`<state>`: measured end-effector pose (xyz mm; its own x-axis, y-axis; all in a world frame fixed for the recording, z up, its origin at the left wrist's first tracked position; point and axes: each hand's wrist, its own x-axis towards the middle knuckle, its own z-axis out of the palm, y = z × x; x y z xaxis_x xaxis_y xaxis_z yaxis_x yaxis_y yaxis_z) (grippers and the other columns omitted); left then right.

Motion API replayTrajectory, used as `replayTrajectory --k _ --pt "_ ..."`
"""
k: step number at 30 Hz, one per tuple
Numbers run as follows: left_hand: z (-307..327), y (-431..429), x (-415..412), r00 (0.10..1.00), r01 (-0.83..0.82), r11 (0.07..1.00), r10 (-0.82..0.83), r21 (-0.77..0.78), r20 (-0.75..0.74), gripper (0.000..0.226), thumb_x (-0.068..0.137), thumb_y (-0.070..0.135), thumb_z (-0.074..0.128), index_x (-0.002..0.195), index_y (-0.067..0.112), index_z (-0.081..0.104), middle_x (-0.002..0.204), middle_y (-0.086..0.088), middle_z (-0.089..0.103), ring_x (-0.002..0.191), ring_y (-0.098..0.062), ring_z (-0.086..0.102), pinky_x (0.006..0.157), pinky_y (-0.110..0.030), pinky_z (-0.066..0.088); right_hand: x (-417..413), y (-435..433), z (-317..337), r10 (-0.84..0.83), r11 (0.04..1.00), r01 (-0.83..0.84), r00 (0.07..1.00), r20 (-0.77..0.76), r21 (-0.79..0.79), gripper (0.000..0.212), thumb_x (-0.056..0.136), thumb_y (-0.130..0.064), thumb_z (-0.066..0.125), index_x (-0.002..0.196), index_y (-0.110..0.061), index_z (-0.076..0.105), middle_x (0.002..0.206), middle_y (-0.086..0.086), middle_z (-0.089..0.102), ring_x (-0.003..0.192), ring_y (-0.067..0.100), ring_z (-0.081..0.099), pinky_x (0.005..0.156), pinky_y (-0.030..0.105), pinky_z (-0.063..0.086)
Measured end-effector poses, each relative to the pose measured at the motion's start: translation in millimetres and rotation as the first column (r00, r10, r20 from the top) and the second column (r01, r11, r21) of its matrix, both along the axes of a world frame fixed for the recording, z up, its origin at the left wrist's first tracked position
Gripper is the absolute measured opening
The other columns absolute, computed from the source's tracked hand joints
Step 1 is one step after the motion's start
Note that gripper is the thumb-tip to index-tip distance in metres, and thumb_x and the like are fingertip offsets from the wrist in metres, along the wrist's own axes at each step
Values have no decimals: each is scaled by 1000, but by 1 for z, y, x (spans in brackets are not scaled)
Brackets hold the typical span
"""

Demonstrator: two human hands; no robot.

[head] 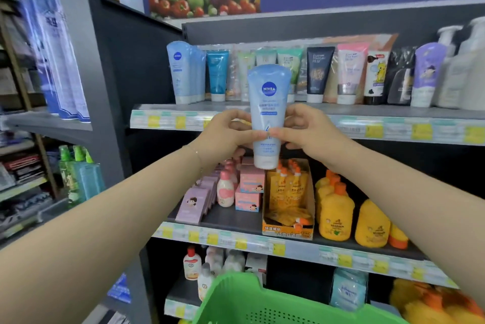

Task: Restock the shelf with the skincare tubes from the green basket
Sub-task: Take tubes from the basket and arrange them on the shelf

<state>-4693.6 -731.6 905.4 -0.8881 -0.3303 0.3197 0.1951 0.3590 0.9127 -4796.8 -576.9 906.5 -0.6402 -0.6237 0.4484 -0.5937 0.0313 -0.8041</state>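
A light-blue Nivea tube (267, 103) stands upright, cap down, in front of the top shelf (168, 120). My left hand (225, 134) grips its left side and my right hand (307, 132) grips its right side, thumbs meeting on the front. Several matching light-blue Nivea tubes (183, 71) stand at the shelf's left end, beside a darker blue tube (217, 75). The green basket (262, 302) sits at the bottom of the view; its inside is mostly hidden.
More tubes and pump bottles fill the top shelf to the right (349, 74). The shelf below holds pink boxes (250, 187), an orange carton of pouches (288, 200) and yellow bottles (336, 213). A grey shelf post (99, 82) stands at left.
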Motion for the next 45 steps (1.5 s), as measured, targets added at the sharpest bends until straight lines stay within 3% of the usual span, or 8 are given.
replayTrajectory --k 13,16,19,22,29,32,39,45 --pt "52 -104 12 993 -75 995 68 -71 -98 36 83 23 75 114 14 59 99 -2 75 85 -16 71 78 -33 53 8 -111 58 32 989 -24 998 47 -149 40 77 -15 81 109 -7 58 95 11 73 64 8 70 55 21 53" --pt "65 -136 15 991 -73 994 63 -80 -118 31 85 22 74 111 16 60 95 -2 75 81 -15 71 67 -26 52 10 -144 69 19 988 -15 999 25 -151 44 77 -16 81 113 -6 57 97 13 73 66 11 69 63 27 56" --pt "77 -165 16 988 -86 992 72 -97 -138 30 85 23 73 112 18 61 98 -2 75 81 -13 70 74 -30 53 11 -176 81 18 986 -16 1000 10 -166 39 78 -16 80 108 -7 57 96 15 73 71 19 68 73 38 54" --pt "87 -190 12 984 -100 991 85 -89 -157 28 87 22 71 113 18 61 99 -3 75 83 -14 69 80 -33 52 10 -203 93 9 985 -9 1000 -5 -170 40 80 -15 79 111 -4 56 95 15 74 68 18 69 62 28 54" --pt "89 -228 -19 965 -179 978 153 -110 -211 23 95 17 59 119 15 57 100 -5 69 73 -6 62 55 -13 44 -6 -261 101 -101 985 101 995 9 -142 30 81 -17 78 101 -13 56 97 14 70 67 17 66 45 13 45" --pt "84 -242 -33 956 -215 972 189 -97 -223 24 93 15 62 117 14 57 106 -9 69 81 -14 64 60 -19 45 -17 -282 95 -131 983 132 991 17 -124 25 82 -15 77 89 -20 53 103 16 69 67 17 65 52 18 48" --pt "65 -261 -58 937 -269 961 246 -65 -247 27 93 14 61 120 14 59 107 -6 69 96 -18 66 69 -21 50 -33 -312 83 -234 965 232 972 -3 -120 29 75 -21 81 83 -28 54 99 12 69 92 30 68 84 48 56" --pt "58 -263 -64 939 -262 963 240 -64 -245 24 93 13 62 116 16 58 106 -4 68 96 -18 67 82 -33 56 -36 -313 75 -265 960 259 963 -44 -104 30 80 -19 78 83 -29 50 93 8 68 88 26 68 81 44 57"
